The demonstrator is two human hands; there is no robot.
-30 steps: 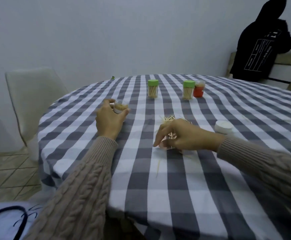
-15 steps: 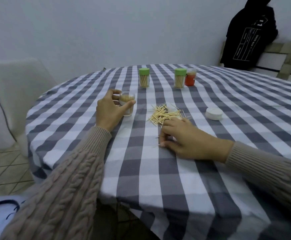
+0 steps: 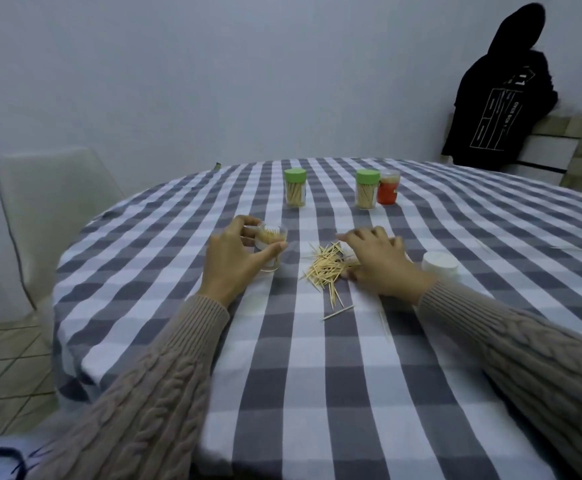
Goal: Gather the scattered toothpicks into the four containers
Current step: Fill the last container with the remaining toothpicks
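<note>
- A loose pile of toothpicks point(image 3: 326, 266) lies on the checked tablecloth point(image 3: 317, 375), in the gap between the two hands; a few strays trail from its near edge, among them a single toothpick point(image 3: 338, 312) lying apart on the side toward the camera, and a faint one point(image 3: 383, 324) further to the right of that
- The open clear container point(image 3: 271, 247) stands upright just left of the pile, lidless, its toothpicks showing bunched at the mouth; the left hand point(image 3: 233, 263) grips it, thumb curled across the near side and fingers round the far side
- The right hand point(image 3: 379, 261) rests palm down on the cloth at the pile's right edge, fingers bent and spread toward the toothpicks; the fingertips are blurred, so whether they pinch any sticks I cannot tell
- A white lid point(image 3: 440, 264) lies flat on the cloth just right of the right hand
- Beyond the pile, toward the far side of the table, stand three closed containers: a green-capped one point(image 3: 295, 188) to the left, a second green-capped one point(image 3: 367, 189) to the right, and an orange-red container point(image 3: 388, 187) touching or just beside that second one; both green-capped ones show toothpicks inside
- Both forearms wear beige cable-knit sleeves point(image 3: 542, 358)
- A white chair point(image 3: 50, 216) stands at the left edge of the table; a black hooded garment point(image 3: 500, 98) hangs over a wooden frame point(image 3: 580, 147) beyond the table's far right
</note>
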